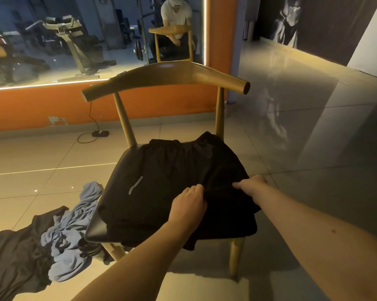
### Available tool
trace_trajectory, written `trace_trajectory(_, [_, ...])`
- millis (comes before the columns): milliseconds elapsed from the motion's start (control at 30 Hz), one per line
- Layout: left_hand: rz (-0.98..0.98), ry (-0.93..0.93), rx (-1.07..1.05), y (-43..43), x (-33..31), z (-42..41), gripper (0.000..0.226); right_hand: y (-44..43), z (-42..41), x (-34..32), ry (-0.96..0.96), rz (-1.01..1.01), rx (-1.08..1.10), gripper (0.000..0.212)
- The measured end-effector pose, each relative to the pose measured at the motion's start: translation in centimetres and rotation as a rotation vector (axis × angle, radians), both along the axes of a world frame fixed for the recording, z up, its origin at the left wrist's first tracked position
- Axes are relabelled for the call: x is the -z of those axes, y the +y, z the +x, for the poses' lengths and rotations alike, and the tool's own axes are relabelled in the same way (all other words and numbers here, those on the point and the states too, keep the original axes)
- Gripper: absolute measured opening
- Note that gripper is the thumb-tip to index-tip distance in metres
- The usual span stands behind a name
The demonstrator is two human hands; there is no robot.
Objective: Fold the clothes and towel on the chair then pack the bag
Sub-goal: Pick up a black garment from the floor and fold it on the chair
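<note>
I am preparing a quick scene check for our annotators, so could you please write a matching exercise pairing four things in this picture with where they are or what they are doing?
Things:
1. black shorts
2. blue towel
3. black box with a cable
4. right hand

Descriptions:
A. crumpled on the floor beside the chair
B. pinches the shorts' edge
C. on the floor by the orange wall
D. spread on the chair seat

Pairs: 1-D, 2-A, 3-C, 4-B.
</note>
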State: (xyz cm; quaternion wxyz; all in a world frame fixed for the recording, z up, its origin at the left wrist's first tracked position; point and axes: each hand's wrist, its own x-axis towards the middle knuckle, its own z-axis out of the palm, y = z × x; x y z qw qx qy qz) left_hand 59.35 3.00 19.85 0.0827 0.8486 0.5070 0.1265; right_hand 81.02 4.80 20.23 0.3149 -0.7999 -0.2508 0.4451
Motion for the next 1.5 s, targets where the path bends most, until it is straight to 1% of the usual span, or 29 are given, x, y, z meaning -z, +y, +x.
trace_trajectory(67, [-0.003, -0.013, -0.012, -0.2, -0.2, 0.3, 0.017, 0.3, 0.2, -0.3, -0.042, -0.004, -0.018, 0.053])
trace_trajectory(133, [0.019, 0.048, -0.015, -0.2, 0.0, 0.3, 0.03, 0.7, 0.2, -0.5, -0.095, 0.039, -0.059, 0.036])
trace_trajectory(200, [0.003, 0.128, -0.049, -0.1, 0.2, -0.1, 0.043, 0.8, 0.1, -1.0, -0.096, 0.141, -0.079, 0.015])
trace_trajectory(267, [-0.084, 0.115, -0.129, 0.0, 0.2, -0.6, 0.039, 1.0, -0.2, -1.5, 0.002, 0.243, -0.084, 0.009])
trace_trajectory(367, [-0.128, 0.099, -0.19, 0.1, -0.1, -0.7, 0.022, 1.3, -1.1, -1.9, 0.241, 0.274, -0.042, 0.022])
trace_trajectory(433, [-0.135, 0.041, -0.232, 0.2, -0.6, -0.7, 0.012, 1.5, -2.1, -2.2, 0.341, 0.297, -0.009, 0.019])
trace_trajectory(467, [-0.156, -0.017, -0.261, 0.3, -0.8, -0.9, 0.008, 1.6, -2.6, -2.4, 0.371, 0.317, -0.002, 0.017])
trace_trajectory(500, [-0.193, -0.098, -0.296, 0.4, -0.9, -1.2, 0.011, 1.9, -3.2, -2.7, 0.378, 0.347, 0.004, 0.018])
trace_trajectory(567, [-0.289, -0.319, -0.353, 0.7, -1.1, -2.2, 0.02, 2.4, -4.7, -4.2, 0.366, 0.414, -0.025, 0.026])
trace_trajectory(633, [-0.341, -0.515, -0.391, 0.7, -1.4, -3.4, 0.015, 3.4, -6.6, -5.9, 0.306, 0.456, -0.079, 0.031])
trace_trajectory(667, [-0.365, -0.605, -0.412, 0.7, -1.4, -4.3, 0.011, 4.0, -7.9, -6.6, 0.254, 0.467, -0.111, 0.03])
trace_trajectory(733, [-0.43, -0.765, -0.444, 0.6, -1.5, -5.4, 0.01, 6.0, -9.6, -7.0, 0.129, 0.48, -0.207, 0.03])
trace_trajectory(800, [-0.495, -0.912, -0.486, 0.5, -1.2, -7.1, 0.013, 6.8, -12.9, -8.4, -0.001, 0.464, -0.323, 0.041])
trace_trajectory(900, [-0.609, -1.076, -0.557, 0.3, -0.9, -9.4, 0.011, 7.3, -18.2, -10.0, -0.113, 0.444, -0.505, 0.054])
trace_trajectory(967, [-0.674, -1.133, -0.577, 0.2, -0.5, -10.9, 0.01, 7.9, -21.4, -10.0, -0.211, 0.434, -0.612, 0.06])
trace_trajectory(1067, [-0.692, -1.161, -0.572, -0.1, -0.1, -13.0, 0.009, 8.2, -25.3, -9.1, -0.346, 0.391, -0.763, 0.058])
trace_trajectory(1133, [-0.603, -1.116, -0.593, -0.2, 0.1, -14.6, 0.011, 8.4, -27.4, -8.2, -0.38, 0.329, -0.816, 0.059])
trace_trajectory(1200, [-0.513, -1.034, -0.641, 0.0, 0.3, -16.4, 0.02, 8.4, -28.9, -7.5, -0.389, 0.254, -0.845, 0.064])
trace_trajectory(1267, [-0.475, -0.982, -0.679, 0.2, 0.5, -18.0, 0.018, 8.5, -30.1, -7.1, -0.344, 0.191, -0.851, 0.075])
trace_trajectory(1300, [-0.458, -0.963, -0.69, 0.3, 0.7, -18.7, 0.013, 8.7, -30.6, -6.9, -0.291, 0.157, -0.843, 0.078])
trace_trajectory(1333, [-0.448, -0.941, -0.695, 0.2, 0.8, -19.3, 0.013, 8.6, -31.0, -7.1, -0.232, 0.142, -0.837, 0.075])
trace_trajectory(1367, [-0.446, -0.925, -0.692, 0.2, 0.9, -19.8, 0.015, 8.7, -31.2, -7.4, -0.132, 0.12, -0.82, 0.068])
trace_trajectory(1400, [-0.454, -0.928, -0.683, 0.0, 0.8, -20.2, 0.017, 8.9, -31.5, -7.6, 0.017, 0.102, -0.787, 0.058])
trace_trajectory(1433, [-0.465, -0.953, -0.672, -0.2, 0.6, -20.5, 0.017, 9.1, -31.5, -7.8, 0.181, 0.082, -0.75, 0.055])
trace_trajectory(1500, [-0.51, -1.042, -0.668, -0.1, 0.1, -21.1, 0.021, 9.5, -31.4, -7.9, 0.433, 0.067, -0.676, 0.057])
